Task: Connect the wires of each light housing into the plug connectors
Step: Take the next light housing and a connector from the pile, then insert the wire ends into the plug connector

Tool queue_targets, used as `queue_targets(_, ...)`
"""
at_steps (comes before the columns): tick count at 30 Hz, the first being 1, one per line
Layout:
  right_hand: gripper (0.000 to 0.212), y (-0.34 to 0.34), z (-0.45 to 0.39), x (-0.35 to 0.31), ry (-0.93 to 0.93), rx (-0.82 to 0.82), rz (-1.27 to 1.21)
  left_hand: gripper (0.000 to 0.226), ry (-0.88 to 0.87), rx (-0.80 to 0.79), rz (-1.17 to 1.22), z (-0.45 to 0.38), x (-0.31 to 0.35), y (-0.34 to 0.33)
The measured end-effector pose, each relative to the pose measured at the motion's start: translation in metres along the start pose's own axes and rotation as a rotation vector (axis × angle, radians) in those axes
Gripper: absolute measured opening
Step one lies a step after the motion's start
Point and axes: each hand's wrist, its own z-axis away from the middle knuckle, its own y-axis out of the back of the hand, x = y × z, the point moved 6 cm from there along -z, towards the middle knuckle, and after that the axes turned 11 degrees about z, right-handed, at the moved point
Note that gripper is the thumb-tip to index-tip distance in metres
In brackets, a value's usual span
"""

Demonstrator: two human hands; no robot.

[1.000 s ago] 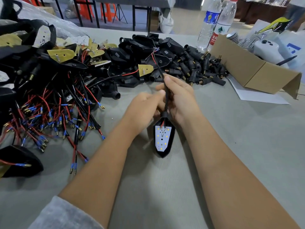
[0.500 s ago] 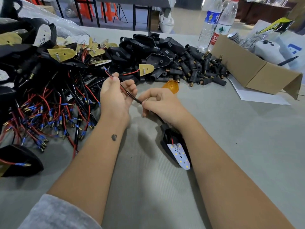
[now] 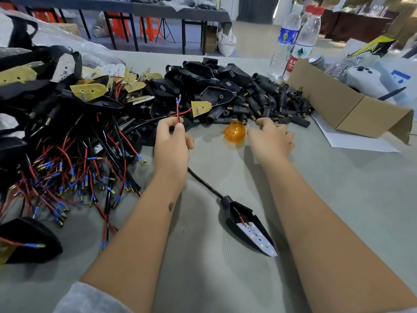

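The left hand (image 3: 172, 143) pinches the 2 wires (image 3: 178, 109) upright; their housing (image 3: 246, 224) lies near, between the arms. The right hand (image 3: 269, 138), fingers curled, reaches the connectors (image 3: 270, 105); whether it holds one cannot be told. Loose wires could slip.

The right hand (image 3: 270, 141) hides what its fingertips touch.

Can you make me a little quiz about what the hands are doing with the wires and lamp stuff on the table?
1. True or false: the left hand pinches the wire ends.
2. The right hand reaches toward: A) the plug connectors B) the bottles C) the cardboard box.
3. What colour is the lens between the hands?

Key: 1 true; 2 A; 3 orange.
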Motion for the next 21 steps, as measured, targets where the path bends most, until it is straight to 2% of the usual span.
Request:
queue_targets(4, 0.051, -0.006, -0.006, -0.006, -0.01, -0.068, 0.172, 0.019, -0.034, -0.016, -0.022, 0.001, 0.001, -0.002)
queue_targets(7, 0.043, -0.006, -0.003, -0.007, 0.044, 0.013, 0.231, 0.019, -0.025, -0.022, -0.058, -0.001, -0.001, -0.002)
queue_targets(10, 0.038, -0.005, 0.003, -0.006, 0.107, 0.091, 0.188, 0.018, 0.019, -0.054, -0.016, -0.003, -0.004, -0.003)
queue_targets(13, 0.03, -0.001, 0.008, -0.004, 0.113, 0.126, 0.072, 0.019, 0.036, -0.061, 0.006, -0.003, -0.004, -0.002)
queue_targets(17, 0.019, 0.009, 0.02, 0.002, 0.079, 0.187, -0.295, 0.019, 0.044, -0.065, -0.019, -0.003, -0.005, -0.002)
queue_targets(21, 0.026, 0.02, 0.044, -0.009, 0.15, 0.31, -0.582, 0.02, 0.04, -0.067, -0.021, -0.003, -0.005, -0.002)
